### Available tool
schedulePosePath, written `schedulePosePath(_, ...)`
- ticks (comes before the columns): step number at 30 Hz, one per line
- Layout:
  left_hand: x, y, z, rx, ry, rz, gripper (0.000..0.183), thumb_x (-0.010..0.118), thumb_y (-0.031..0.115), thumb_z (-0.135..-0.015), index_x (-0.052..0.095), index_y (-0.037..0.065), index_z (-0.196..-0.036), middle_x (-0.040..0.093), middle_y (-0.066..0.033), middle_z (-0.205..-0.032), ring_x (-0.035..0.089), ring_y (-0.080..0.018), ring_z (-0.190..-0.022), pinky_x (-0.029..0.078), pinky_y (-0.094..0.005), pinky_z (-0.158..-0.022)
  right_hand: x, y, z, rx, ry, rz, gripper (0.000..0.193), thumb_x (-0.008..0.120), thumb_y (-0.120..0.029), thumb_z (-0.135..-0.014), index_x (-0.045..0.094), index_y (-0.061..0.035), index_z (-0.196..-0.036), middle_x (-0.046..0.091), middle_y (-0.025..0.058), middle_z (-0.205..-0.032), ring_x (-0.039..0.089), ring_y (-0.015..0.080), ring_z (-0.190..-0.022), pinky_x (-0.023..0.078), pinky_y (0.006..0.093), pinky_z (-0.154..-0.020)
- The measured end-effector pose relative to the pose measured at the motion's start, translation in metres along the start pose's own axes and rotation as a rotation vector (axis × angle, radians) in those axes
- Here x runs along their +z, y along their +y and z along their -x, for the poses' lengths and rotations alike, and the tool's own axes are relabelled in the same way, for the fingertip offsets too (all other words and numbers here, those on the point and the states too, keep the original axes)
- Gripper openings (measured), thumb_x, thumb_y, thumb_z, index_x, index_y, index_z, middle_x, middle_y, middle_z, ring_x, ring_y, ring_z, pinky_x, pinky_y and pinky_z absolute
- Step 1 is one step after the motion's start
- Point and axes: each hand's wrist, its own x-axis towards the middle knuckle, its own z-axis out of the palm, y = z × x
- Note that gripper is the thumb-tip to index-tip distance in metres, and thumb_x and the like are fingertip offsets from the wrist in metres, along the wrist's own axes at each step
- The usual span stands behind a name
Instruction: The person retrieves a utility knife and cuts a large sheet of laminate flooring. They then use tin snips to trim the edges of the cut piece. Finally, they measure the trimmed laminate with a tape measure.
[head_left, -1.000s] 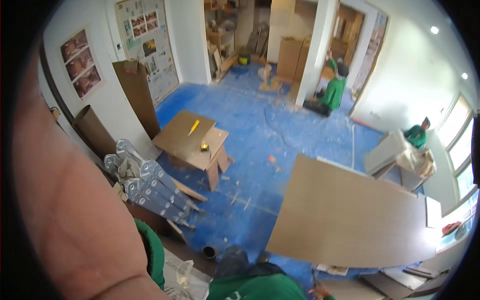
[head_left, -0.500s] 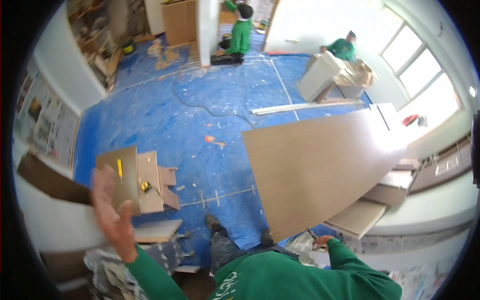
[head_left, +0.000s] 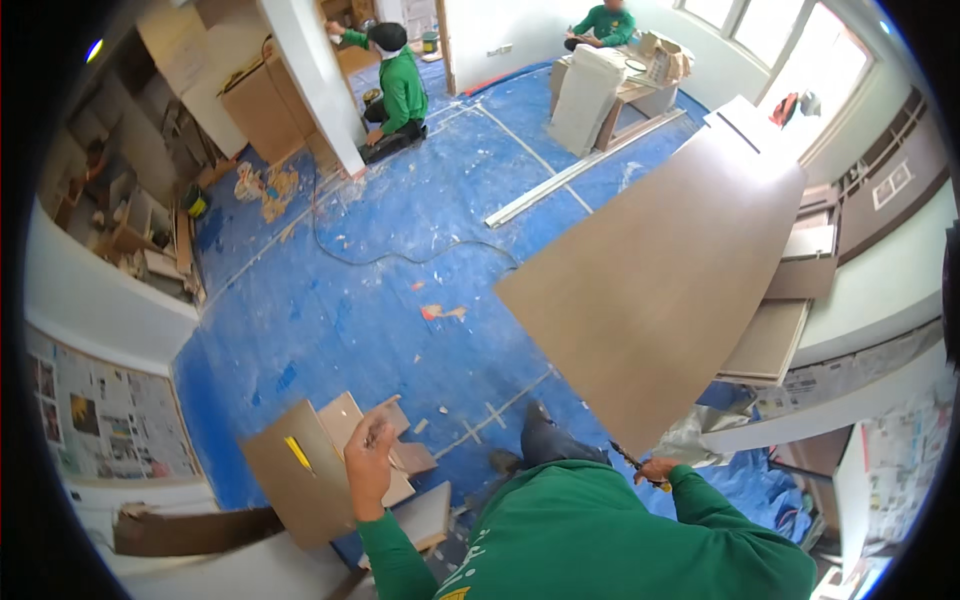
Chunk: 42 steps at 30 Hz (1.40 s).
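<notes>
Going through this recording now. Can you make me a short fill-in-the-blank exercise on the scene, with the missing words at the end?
1. A dark, slender tool is gripped in the person's ____ hand.
2. The slim handled cutter lying on the small brown panel is mostly ____ in colour.
3. The sheeting covering the floor is ____.
4. The co-worker low beside the white pillar wears a ____ top.

Missing words: right; yellow; blue; green.

Dark cable [head_left: 418, 260] across blue floor [head_left: 330, 320]
</notes>
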Motion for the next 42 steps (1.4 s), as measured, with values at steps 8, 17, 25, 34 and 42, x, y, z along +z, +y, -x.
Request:
schedulePosePath(8,-0.002,0.033,-0.187,0.096,-0.207,-0.277,0.046,0.075,0.019,-0.097,0.065,-0.001,-0.136,0.073,-0.0147,-0.120,0.067,-0.0187,-0.103,0.054,-0.0321,-0.089,-0.034,-0.073,-0.051,-0.103,-0.028,-0.426,0.042,0.068,-0.045,-0.087,0.075,-0.0140,-0.115,0.073,0.0089,-0.094,0.071,0.0221,-0.085,0.056,0.0419,-0.076)
schedulePosePath(17,-0.025,-0.281,-0.237,-0.519,0.021,-0.162,0.038,0.068,0.032,-0.101,0.069,0.000,-0.121,0.073,-0.0130,-0.098,0.067,-0.0234,-0.087,0.053,-0.0384,-0.082,-0.280,-0.177,-0.129,-0.091,0.039,-0.690,0.040,0.062,-0.045,-0.092,0.075,-0.0106,-0.109,0.076,0.0108,-0.101,0.074,0.0259,-0.090,0.057,0.0428,-0.079)
schedulePosePath(25,-0.006,-0.273,-0.296,-0.854,-0.191,-0.111,0.038,0.066,0.032,-0.101,0.066,0.003,-0.125,0.072,-0.0134,-0.099,0.066,-0.0242,-0.082,0.051,-0.0386,-0.073,-0.484,-0.360,-0.081,0.096,0.499,-0.292,0.070,0.073,-0.051,-0.082,0.064,-0.0023,-0.131,0.075,0.0251,-0.102,0.074,0.0374,-0.099,0.057,0.0466,-0.088)
schedulePosePath(34,-0.049,-0.274,-0.529,-0.866,-0.133,0.028,0.038,0.063,0.031,-0.101,0.062,0.006,-0.130,0.071,-0.0139,-0.100,0.065,-0.0252,-0.077,0.048,-0.0388,-0.063,-0.467,-0.443,-0.092,0.112,0.359,-0.390,0.077,0.080,-0.054,-0.078,0.064,-0.0061,-0.137,0.076,0.0199,-0.108,0.075,0.0357,-0.091,0.059,0.0459,-0.086)
schedulePosePath(42,-0.071,-0.206,-0.876,-0.846,-0.059,0.214,0.039,0.061,0.031,-0.101,0.059,0.009,-0.134,0.070,-0.0143,-0.101,0.064,-0.0261,-0.072,0.045,-0.0390,-0.055,-0.418,-0.439,-0.077,0.243,0.521,-0.661,0.078,0.077,-0.050,-0.079,0.058,-0.0125,-0.145,0.070,0.0189,-0.129,0.069,0.0352,-0.114,0.054,0.0455,-0.100)
